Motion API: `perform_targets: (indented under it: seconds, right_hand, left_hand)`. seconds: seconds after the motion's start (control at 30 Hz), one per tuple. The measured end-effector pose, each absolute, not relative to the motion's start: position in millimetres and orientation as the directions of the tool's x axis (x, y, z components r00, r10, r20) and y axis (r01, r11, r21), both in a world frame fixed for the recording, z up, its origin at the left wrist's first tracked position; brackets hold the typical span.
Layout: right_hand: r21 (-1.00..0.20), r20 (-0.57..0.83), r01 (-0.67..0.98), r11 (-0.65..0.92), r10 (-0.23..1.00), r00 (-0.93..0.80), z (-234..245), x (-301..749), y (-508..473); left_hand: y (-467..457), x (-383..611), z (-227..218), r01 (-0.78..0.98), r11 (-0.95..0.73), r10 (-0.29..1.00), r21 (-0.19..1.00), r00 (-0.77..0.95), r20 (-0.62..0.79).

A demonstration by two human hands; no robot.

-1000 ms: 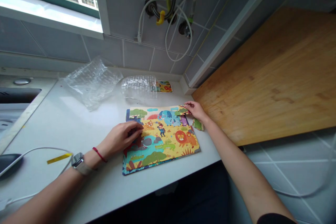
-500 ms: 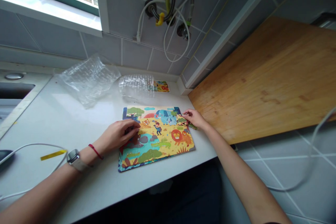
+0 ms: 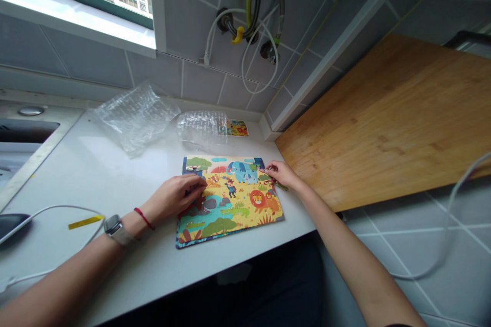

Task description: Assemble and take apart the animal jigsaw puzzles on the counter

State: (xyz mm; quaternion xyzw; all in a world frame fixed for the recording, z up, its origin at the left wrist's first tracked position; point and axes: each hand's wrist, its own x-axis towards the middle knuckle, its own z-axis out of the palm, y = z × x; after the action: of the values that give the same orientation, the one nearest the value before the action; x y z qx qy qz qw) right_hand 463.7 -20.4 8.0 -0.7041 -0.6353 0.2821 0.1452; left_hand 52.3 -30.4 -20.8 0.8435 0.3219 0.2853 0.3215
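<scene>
Two bare hands on a cartoon-animal jigsaw puzzle (image 3: 230, 202), flat on a white countertop (image 3: 115, 173) with a blue backing showing along its edges. Left hand (image 3: 174, 195) low over the puzzle's left side, fingers together and gently curled, tips down beside a dark patch among the pieces. Any piece under them? Impossible to tell from this view. Right hand (image 3: 282, 173) at the upper right corner, thumb and forefinger close together at the edge, a small green-edged piece (image 3: 283, 185) poking out just beneath the palm. Grip on that piece also uncertain.

For work like this, best to keep the fingertips low and light. Line up one edge of a piece against its neighbour first, then press straight down, with no sliding across pieces already lying flat. Steadying the board with the free hand helps too.

Both forearms reaching in from the near side, angled toward each other, wrists low, elbows out of frame. On the left wrist, a wristwatch (image 3: 117, 230) and a red bracelet (image 3: 143, 218). Past the puzzle, crumpled bubble wrap (image 3: 134, 120) and a small picture card (image 3: 238, 128) near the wall — to the right, a bamboo cutting board (image 3: 383, 127); to the left, a white cable (image 3: 57, 209) curving beside the left arm.
</scene>
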Motion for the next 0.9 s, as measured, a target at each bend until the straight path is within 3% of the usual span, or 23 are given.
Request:
perform_targets:
  seconds: [0.17, 0.3, 0.43, 0.57, 0.6, 0.7, 0.77, 0.9]
  right_hand:
    - [-0.514, -0.147, 0.854, -0.077, 0.989, 0.001, 8.0, 455.0, -19.8]
    - [-0.488, -0.093, 0.873, -0.012, 0.995, -0.038, 5.2, 448.2, -16.6]
    - [-0.459, -0.035, 0.888, 0.029, 0.998, -0.051, 3.7, 438.4, -21.8]
    - [-0.364, 0.121, 0.925, 0.113, 0.990, -0.073, -1.9, 416.6, -44.7]
    - [-0.328, 0.120, 0.932, 0.154, 0.985, -0.121, -4.5, 410.0, -51.4]
    - [-0.280, -0.065, 0.930, 0.238, 0.962, -0.266, -12.0, 393.8, -66.7]
    - [-0.269, -0.155, 0.933, 0.237, 0.946, -0.285, -13.9, 388.7, -70.8]
    - [-0.249, -0.198, 0.943, 0.219, 0.942, -0.271, -9.8, 386.3, -70.7]
  left_hand:
    - [-30.5, 48.2, -15.0, 0.379, -0.670, 0.726, 0.639, 0.517, 0.455]
    - [-26.1, 45.3, -12.6, 0.396, -0.697, 0.712, 0.598, 0.482, 0.511]
    - [-20.5, 43.6, -24.5, 0.432, -0.724, 0.686, 0.537, 0.530, 0.499]
    - [-19.4, 42.9, -40.4, 0.536, -0.687, 0.723, 0.491, 0.575, 0.384]
    - [-19.6, 42.7, -43.0, 0.547, -0.682, 0.725, 0.485, 0.592, 0.352]
    - [-19.8, 41.9, -45.9, 0.556, -0.681, 0.718, 0.476, 0.633, 0.289]
    - [-19.5, 41.1, -45.1, 0.554, -0.683, 0.714, 0.476, 0.646, 0.271]
    - [-21.0, 40.7, -42.6, 0.572, -0.685, 0.707, 0.451, 0.672, 0.221]
